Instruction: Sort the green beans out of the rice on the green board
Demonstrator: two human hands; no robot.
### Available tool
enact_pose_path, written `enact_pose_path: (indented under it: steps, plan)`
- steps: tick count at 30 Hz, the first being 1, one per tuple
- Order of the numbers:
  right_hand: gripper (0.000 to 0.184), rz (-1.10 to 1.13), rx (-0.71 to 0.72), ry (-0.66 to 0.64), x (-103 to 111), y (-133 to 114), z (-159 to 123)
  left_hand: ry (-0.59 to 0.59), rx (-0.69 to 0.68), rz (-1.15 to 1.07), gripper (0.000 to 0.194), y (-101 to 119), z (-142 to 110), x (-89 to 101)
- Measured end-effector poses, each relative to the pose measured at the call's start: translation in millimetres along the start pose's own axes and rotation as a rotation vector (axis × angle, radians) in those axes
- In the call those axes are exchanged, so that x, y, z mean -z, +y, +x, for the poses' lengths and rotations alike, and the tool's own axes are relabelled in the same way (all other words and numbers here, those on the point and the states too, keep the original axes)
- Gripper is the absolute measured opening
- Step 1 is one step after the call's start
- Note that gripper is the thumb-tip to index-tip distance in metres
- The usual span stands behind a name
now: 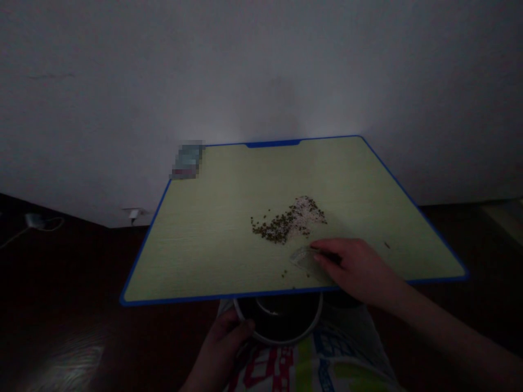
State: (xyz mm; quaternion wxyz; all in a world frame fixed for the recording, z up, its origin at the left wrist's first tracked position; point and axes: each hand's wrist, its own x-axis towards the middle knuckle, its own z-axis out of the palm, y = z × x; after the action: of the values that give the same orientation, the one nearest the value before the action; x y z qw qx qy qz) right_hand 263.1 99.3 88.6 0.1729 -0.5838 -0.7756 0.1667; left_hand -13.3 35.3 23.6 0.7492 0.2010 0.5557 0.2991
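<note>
A mixed pile of white rice-like grains (301,215) and small dark greenish beans (274,230) lies spread on the tabletop (212,239). My right hand (356,268) is closed on a thin, see-through plastic piece (303,258), resting at the near side of the pile; its exact kind is unclear. Below the front edge, my left hand (229,344) grips the left rim of a dark bowl (281,321) with a pale rim. The table edge hides the bowl's far part. A few stray beans (285,273) lie near the front edge.
The low table has a blue edge (163,301). A pixelated flat item (188,160) lies on its far left corner. A small reddish bit (387,245) is at the right. Behind stands a pale wall (261,71) with a plugged-in charger (133,214) low at left.
</note>
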Motion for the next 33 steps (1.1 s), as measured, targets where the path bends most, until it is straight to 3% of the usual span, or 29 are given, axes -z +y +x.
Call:
enact_pose_path:
  steps: [6,12,16,21,26,33]
  plan:
    - [0.022,0.104,0.059,-0.135,-9.0,-23.6,10.1,0.014,-0.004,-0.012,0.018,-2.2,-2.9,-0.8]
    - [0.024,0.219,0.200,-0.230,-17.3,-35.9,-7.2,0.039,-0.004,0.004,0.019,0.4,-3.5,-0.3]
    - [0.026,0.207,0.218,-0.079,-14.5,-30.3,-20.8,0.012,0.003,0.003,0.021,4.1,-3.7,-2.6]
    - [0.028,-0.074,0.220,0.186,-11.1,-28.3,-17.2,0.013,0.010,-0.016,0.022,6.5,-2.8,-3.0]
    - [0.027,-0.263,0.380,0.227,-24.1,-31.4,-5.3,0.008,0.009,0.045,0.018,7.6,-3.1,-0.7]
    - [0.025,-0.362,0.245,0.269,-10.2,-2.0,-6.8,-0.052,0.033,-0.069,0.018,7.8,-1.8,-1.0]
